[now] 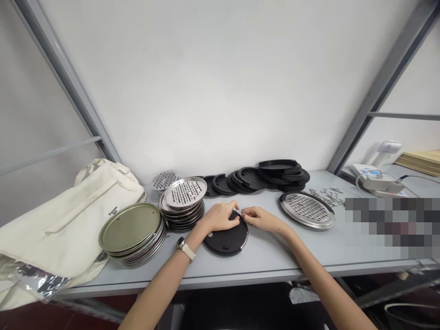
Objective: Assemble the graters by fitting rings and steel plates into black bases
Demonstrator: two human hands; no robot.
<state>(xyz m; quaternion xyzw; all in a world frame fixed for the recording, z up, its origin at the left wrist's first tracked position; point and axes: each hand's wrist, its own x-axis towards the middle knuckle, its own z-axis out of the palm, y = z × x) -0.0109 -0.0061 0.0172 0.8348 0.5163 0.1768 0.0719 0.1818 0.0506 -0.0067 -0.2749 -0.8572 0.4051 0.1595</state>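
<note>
A black round disc (226, 238) lies flat on the grey table (261, 256) in front of me. My left hand (220, 216) rests on its far edge with fingers curled. My right hand (258, 217) meets it there, fingers pinched. Between the two hands a small silvery piece (238, 211) is held at the disc's rim; I cannot make out what it is. A watch sits on my left wrist (185, 248).
Left of the disc stand a stack of perforated metal plates (184, 201) and a stack of plain metal lids (132, 231). A cream cloth bag (65, 215) lies far left. Black discs (261, 178) line the back wall. A perforated oval plate (307, 209) and small metal rings (326, 195) lie right.
</note>
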